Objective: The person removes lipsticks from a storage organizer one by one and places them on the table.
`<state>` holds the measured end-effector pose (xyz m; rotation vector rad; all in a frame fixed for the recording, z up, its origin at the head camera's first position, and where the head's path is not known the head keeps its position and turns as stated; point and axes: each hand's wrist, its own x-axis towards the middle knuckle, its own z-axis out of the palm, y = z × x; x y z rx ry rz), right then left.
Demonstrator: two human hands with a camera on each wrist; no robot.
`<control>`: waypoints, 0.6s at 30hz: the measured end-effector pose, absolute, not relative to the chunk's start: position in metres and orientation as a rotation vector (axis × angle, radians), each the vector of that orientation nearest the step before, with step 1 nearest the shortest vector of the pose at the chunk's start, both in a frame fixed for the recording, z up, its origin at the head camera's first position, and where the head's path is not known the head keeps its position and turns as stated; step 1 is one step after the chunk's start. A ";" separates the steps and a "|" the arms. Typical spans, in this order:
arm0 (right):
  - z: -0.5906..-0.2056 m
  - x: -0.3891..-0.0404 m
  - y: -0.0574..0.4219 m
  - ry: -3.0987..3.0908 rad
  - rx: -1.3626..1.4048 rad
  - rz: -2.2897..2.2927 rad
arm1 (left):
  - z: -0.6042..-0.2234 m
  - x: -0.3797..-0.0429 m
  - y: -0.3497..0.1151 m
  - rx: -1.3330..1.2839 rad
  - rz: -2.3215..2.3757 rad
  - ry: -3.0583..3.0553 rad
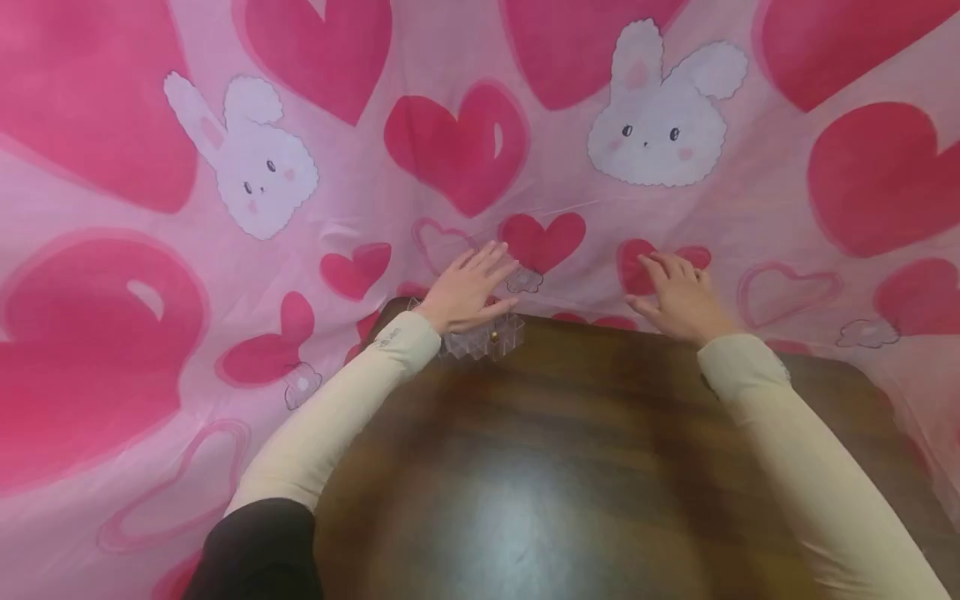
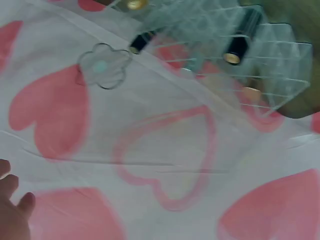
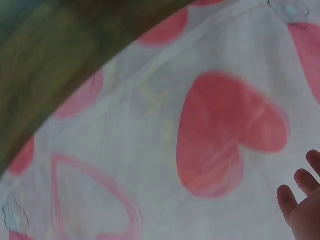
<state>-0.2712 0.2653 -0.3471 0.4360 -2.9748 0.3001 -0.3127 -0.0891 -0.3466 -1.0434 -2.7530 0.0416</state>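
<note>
Near the back edge of the table, a clear plastic organizer (image 1: 480, 343) with many compartments is partly hidden behind my left hand (image 1: 467, 290). That hand is raised above it, fingers stretched forward, and holds nothing. The left wrist view shows the organizer (image 2: 295, 65) holding two black tubes, one a black tube with a tan end (image 2: 242, 37), the other a smaller black tube (image 2: 142, 42). A round gold piece (image 2: 136, 4) shows at the top edge. My right hand (image 1: 681, 293) hovers over the back edge to the right, fingers loosely bent and spread, with nothing in it.
The dark wooden table (image 1: 540, 450) reflects light near the front. A pink cloth (image 1: 555, 175) with hearts and rabbits hangs behind it and along its sides.
</note>
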 end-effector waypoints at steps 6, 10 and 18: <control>-0.371 -0.271 0.248 -2.846 0.450 0.421 | -0.356 -0.313 -0.126 -0.944 -0.152 -2.719; -0.396 -0.272 0.233 -2.689 0.439 0.503 | -0.370 -0.314 -0.157 -0.795 -0.395 -2.694; -0.443 -0.272 0.202 -2.635 0.407 0.665 | -0.409 -0.313 -0.215 -0.443 -0.703 -2.732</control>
